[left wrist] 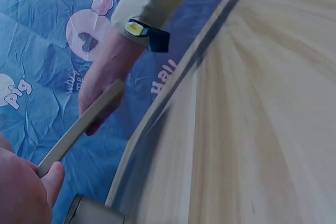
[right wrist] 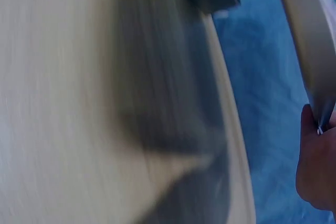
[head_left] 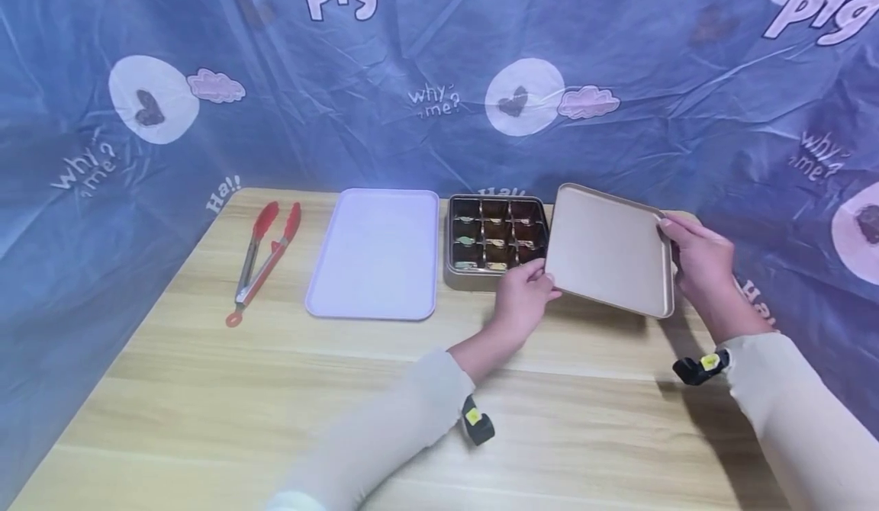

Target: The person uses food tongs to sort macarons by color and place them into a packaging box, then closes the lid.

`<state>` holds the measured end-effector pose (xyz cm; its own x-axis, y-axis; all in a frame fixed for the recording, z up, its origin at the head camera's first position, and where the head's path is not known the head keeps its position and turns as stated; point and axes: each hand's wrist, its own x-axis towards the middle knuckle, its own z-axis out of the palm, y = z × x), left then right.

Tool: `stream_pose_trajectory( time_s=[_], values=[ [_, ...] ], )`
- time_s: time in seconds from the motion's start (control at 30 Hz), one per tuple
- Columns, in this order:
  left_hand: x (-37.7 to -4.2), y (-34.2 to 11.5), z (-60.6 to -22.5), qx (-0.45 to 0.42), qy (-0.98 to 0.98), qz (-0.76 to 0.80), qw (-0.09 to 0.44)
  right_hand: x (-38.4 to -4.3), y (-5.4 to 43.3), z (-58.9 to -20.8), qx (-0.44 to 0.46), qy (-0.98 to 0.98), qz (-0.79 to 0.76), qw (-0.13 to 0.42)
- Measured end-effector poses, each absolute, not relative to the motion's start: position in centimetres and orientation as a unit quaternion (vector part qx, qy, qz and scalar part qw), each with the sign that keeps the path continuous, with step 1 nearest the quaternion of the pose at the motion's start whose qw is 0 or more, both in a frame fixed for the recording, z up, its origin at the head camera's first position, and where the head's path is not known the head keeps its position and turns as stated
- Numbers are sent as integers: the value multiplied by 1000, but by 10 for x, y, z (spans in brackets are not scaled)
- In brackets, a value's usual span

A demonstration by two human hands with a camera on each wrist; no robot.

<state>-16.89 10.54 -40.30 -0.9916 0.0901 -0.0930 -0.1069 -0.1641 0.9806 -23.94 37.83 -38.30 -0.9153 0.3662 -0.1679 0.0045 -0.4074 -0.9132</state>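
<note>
A flat, square tin lid [head_left: 610, 252] with a low rim is held up tilted, its pale inside showing in the head view. My left hand [head_left: 522, 297] pinches its lower left corner; in the left wrist view the thumb of that left hand [left wrist: 26, 190] lies against the lid's edge [left wrist: 79, 129]. On the opposite side my right hand [head_left: 703, 259] grips the upper right edge, also seen as the right hand [right wrist: 317, 171] in the right wrist view. Just left of the lid stands a square tin [head_left: 470, 278] with a divided insert, small wrapped pieces in its compartments.
Left of the tin lies a white rectangular tray [head_left: 374, 255]. Farther left are red-tipped tongs [head_left: 264, 263], spread apart on the wooden table [head_left: 275, 419]. A blue printed cloth [head_left: 343, 114] hangs behind the table and along its sides.
</note>
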Motion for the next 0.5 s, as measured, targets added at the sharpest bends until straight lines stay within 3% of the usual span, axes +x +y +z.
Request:
stream_pose_trajectory(
  time_s=[0.5],
  values=[
    [-160,16,-411,2,664,744,75,-243,302,-370,-101,-580,805,72]
  ],
)
